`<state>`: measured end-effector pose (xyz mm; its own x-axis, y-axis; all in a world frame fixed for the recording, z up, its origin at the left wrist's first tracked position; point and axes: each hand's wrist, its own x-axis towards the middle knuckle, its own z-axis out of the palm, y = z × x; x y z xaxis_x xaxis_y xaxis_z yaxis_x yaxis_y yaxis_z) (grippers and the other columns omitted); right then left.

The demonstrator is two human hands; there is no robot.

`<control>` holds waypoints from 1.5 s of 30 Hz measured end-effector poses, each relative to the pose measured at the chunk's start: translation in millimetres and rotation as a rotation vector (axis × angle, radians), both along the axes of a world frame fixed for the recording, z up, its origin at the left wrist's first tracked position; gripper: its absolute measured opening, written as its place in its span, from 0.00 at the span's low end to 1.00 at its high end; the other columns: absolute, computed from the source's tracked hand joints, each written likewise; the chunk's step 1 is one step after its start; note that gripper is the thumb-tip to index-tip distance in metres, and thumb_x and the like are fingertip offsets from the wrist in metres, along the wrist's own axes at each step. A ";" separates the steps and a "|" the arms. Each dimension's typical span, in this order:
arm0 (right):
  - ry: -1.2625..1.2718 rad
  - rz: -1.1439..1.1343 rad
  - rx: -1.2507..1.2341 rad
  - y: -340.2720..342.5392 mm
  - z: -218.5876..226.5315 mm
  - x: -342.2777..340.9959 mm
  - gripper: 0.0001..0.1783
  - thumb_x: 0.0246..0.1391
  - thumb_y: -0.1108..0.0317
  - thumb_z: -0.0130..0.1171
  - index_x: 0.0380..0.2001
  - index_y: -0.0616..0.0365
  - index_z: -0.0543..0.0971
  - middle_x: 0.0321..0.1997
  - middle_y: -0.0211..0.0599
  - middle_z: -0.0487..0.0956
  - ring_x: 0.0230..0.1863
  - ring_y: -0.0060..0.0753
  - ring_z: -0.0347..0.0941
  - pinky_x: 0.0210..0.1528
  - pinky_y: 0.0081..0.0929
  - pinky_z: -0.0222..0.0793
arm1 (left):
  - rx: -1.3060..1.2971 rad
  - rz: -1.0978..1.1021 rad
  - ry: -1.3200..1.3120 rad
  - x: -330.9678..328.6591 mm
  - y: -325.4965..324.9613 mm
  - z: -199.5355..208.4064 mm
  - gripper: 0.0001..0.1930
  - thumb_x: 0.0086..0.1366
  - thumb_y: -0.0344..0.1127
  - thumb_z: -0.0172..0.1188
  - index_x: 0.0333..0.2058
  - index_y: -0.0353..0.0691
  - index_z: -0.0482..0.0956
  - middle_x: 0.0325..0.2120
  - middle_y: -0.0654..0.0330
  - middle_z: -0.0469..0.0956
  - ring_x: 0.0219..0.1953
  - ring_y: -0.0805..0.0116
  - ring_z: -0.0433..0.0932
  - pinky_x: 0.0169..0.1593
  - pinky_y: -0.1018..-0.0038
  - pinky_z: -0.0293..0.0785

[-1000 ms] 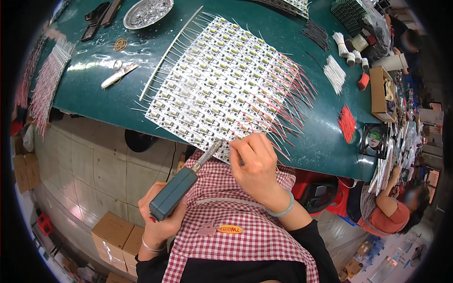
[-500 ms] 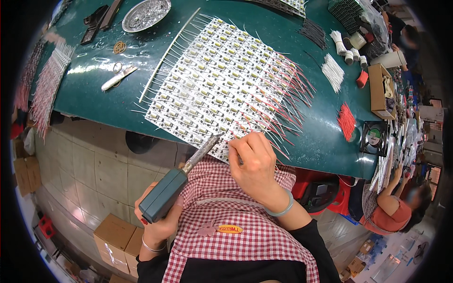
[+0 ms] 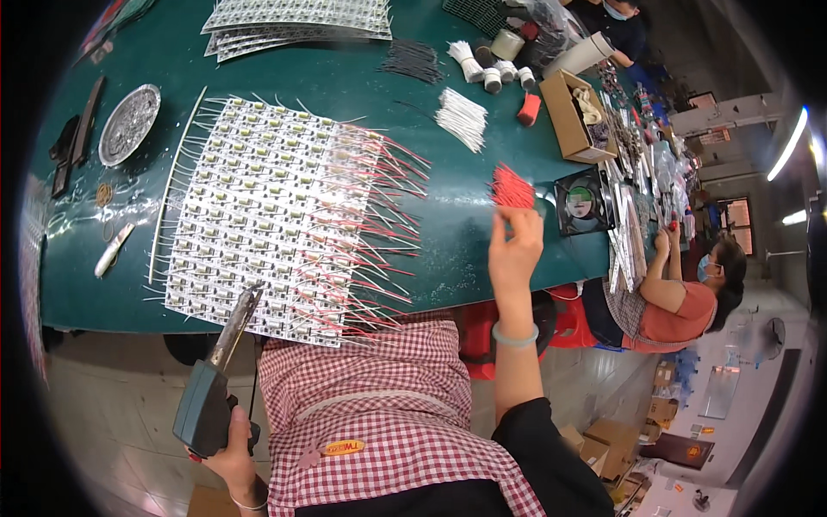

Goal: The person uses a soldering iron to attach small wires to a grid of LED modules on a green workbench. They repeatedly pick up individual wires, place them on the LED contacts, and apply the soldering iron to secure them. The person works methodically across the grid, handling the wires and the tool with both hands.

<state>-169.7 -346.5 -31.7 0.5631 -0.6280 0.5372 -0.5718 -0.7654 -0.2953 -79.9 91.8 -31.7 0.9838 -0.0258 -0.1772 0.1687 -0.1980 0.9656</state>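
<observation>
My left hand (image 3: 231,461) is closed round the handle of a dark green soldering iron (image 3: 203,409). Its long metal barrel points up and away, with the tip over the lower part of a white circuit board panel (image 3: 207,267). Rows of small yellowish-green and dark parts cover that panel, and red and white wires (image 3: 379,233) stick out along its right side. Further right, my right hand (image 3: 517,254) reaches out over the table. Its thumb and fingers pinch at the near end of a pile of short red wires (image 3: 513,184); the fingertips partly hide what they grip.
White wires (image 3: 462,119) and black wires (image 3: 412,60) lie beyond the panel. A cardboard box (image 3: 564,121) and a small fan (image 3: 584,200) stand at right. A metal dish (image 3: 129,125) sits at left. Stacked panels (image 3: 297,26) lie at the back. A co-worker (image 3: 659,297) sits at right.
My right hand has left the panel's near edge and moved right to the red wires. The soldering iron stays in my left hand, its tip still over the panel. The whole view has shifted right.
</observation>
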 end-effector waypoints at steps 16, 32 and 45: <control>-0.057 0.069 -0.181 -45.8 -24.4 -9.8 0.03 0.51 0.77 0.65 0.31 0.60 0.81 0.34 0.39 0.79 0.38 0.46 0.73 0.42 0.39 0.68 | -0.043 0.020 -0.053 -3.8 1.2 7.8 0.18 0.58 0.19 0.64 0.49 0.28 0.77 0.34 0.58 0.80 0.21 0.78 0.71 0.24 0.81 0.65; -0.163 0.801 0.480 188.0 20.4 58.2 0.12 0.45 0.84 0.66 0.35 0.61 0.81 0.33 0.40 0.78 0.33 0.43 0.74 0.35 0.35 0.70 | 0.021 -0.060 0.026 -23.9 13.9 14.6 0.18 0.55 0.22 0.69 0.45 0.30 0.80 0.30 0.59 0.80 0.26 0.75 0.76 0.30 0.79 0.71; 0.000 0.781 0.377 203.8 -15.7 61.0 0.12 0.47 0.80 0.65 0.37 0.60 0.82 0.30 0.36 0.72 0.33 0.40 0.70 0.35 0.35 0.66 | 0.002 -0.063 -0.051 -27.1 9.9 18.8 0.15 0.52 0.23 0.72 0.41 0.27 0.83 0.33 0.55 0.85 0.32 0.71 0.82 0.38 0.76 0.78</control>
<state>-108.6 -142.6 -47.5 0.9074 -0.1971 0.3711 0.0770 -0.7902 -0.6080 -107.0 101.7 -12.9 0.9881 -0.0872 -0.1269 0.1064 -0.2089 0.9721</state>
